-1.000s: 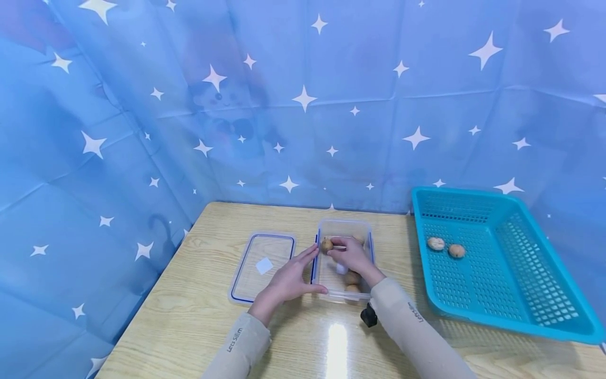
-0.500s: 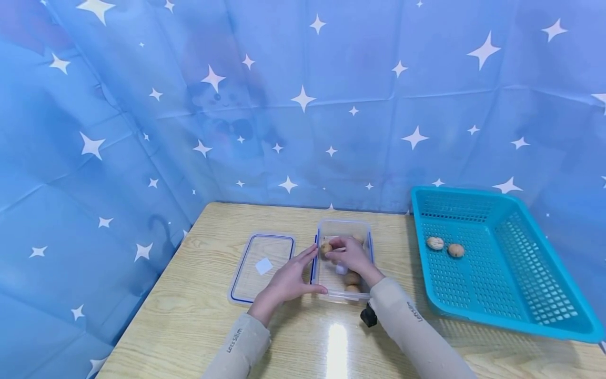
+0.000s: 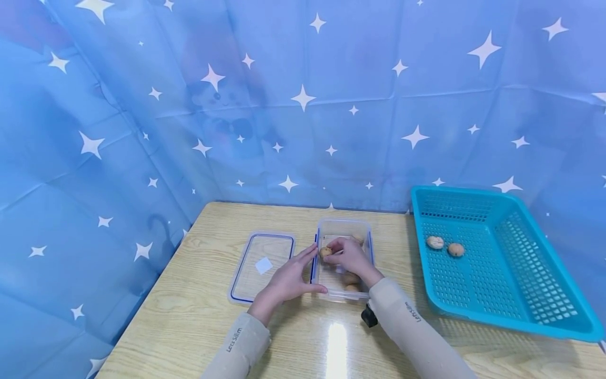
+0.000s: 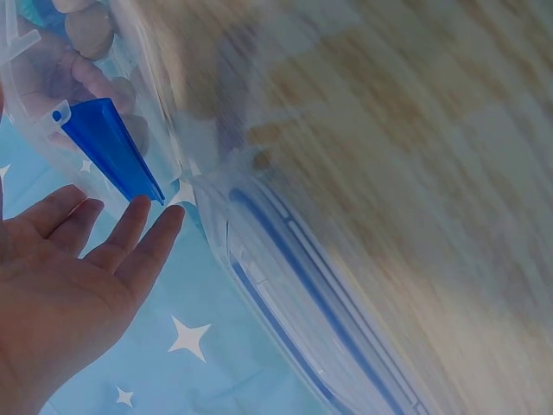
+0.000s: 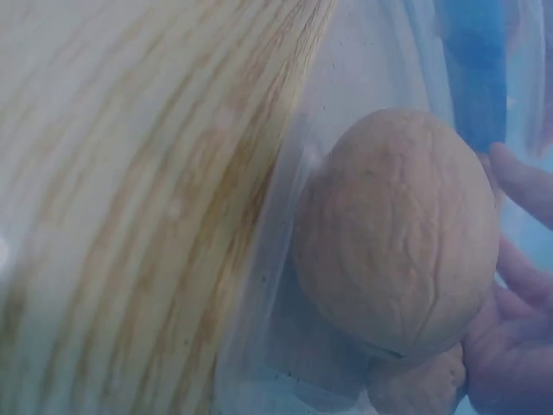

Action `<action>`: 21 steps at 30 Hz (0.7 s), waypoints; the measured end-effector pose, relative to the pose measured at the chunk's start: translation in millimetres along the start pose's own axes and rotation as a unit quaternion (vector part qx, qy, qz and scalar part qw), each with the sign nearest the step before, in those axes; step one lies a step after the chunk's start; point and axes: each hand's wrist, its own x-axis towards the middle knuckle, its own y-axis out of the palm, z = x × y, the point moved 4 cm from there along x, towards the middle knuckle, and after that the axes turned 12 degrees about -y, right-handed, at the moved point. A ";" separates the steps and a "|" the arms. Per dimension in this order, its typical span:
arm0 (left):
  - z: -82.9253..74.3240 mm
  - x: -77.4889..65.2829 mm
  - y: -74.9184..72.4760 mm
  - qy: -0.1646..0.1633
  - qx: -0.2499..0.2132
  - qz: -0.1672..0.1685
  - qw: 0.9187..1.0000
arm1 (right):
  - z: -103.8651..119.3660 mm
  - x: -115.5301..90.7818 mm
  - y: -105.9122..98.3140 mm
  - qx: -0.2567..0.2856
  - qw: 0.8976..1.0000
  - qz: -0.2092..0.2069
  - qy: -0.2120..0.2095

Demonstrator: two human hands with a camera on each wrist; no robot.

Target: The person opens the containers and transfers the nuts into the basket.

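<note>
A clear plastic box [image 3: 342,295] with several walnuts inside stands on the table. My right hand [image 3: 352,257] reaches into it and pinches a walnut [image 3: 325,252] between thumb and fingers, by the left wall. Outside that wall my left hand [image 3: 289,280] rests against the box, its fingers extended and the thumb spread to the front corner. Those fingers lie near a blue latch [image 4: 112,147] in the left wrist view. A large walnut [image 5: 397,233] inside the box fills much of the right wrist view, with the right fingers behind it.
Left of the box lies its clear lid [image 3: 274,247] with a blue seal and a white label. A turquoise basket [image 3: 502,295] at the right contains two walnuts [image 3: 435,242]. The wooden table [image 3: 189,310] meets a blue star-patterned curtain [image 3: 360,63].
My right hand has lowered the pinched walnut slightly along the box's left wall, toward the front. My left hand has kept its place against the box.
</note>
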 end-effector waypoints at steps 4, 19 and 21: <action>-0.4 -0.3 -0.5 0.002 0.000 -0.002 1.000 | 2.9 -1.1 0.0 0.002 1.000 0.009 -0.007; -1.9 -0.8 -1.6 0.001 0.002 -0.003 1.000 | 8.8 -3.6 -3.7 0.031 0.998 0.027 -0.044; -2.1 -1.0 -1.9 0.002 0.003 -0.002 1.000 | 13.1 -3.9 -8.5 0.014 0.998 0.028 -0.050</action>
